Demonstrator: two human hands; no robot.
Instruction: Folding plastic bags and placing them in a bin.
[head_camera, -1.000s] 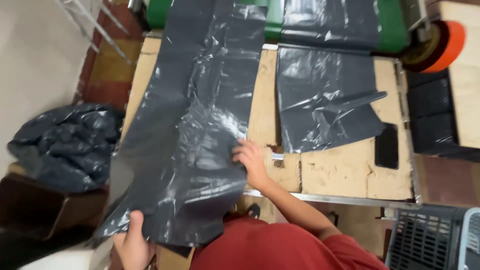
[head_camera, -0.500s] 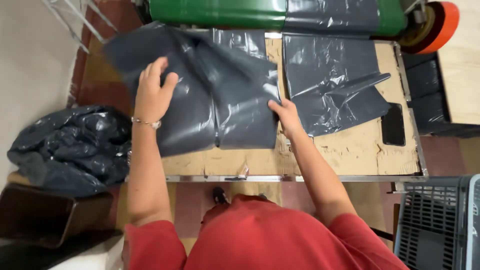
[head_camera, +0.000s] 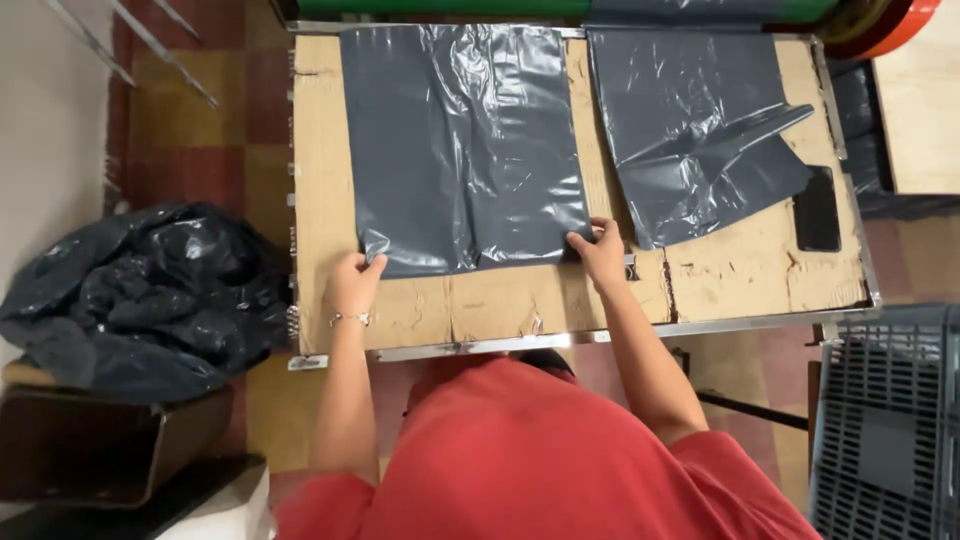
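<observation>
Both arms outstretched: left hand, right hand pinching grey bag corners

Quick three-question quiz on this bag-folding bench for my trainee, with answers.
1. True or false: both hands touch the flat grey bag.
2. Which hand is at the bag's near left corner?
3. What dark flat thing lies at the table's right edge: A phone, B scissors, C tape?

Key:
1. True.
2. The left hand; the right hand is at the near right corner.
3. A, the phone, beside the crumpled grey bag.
</observation>
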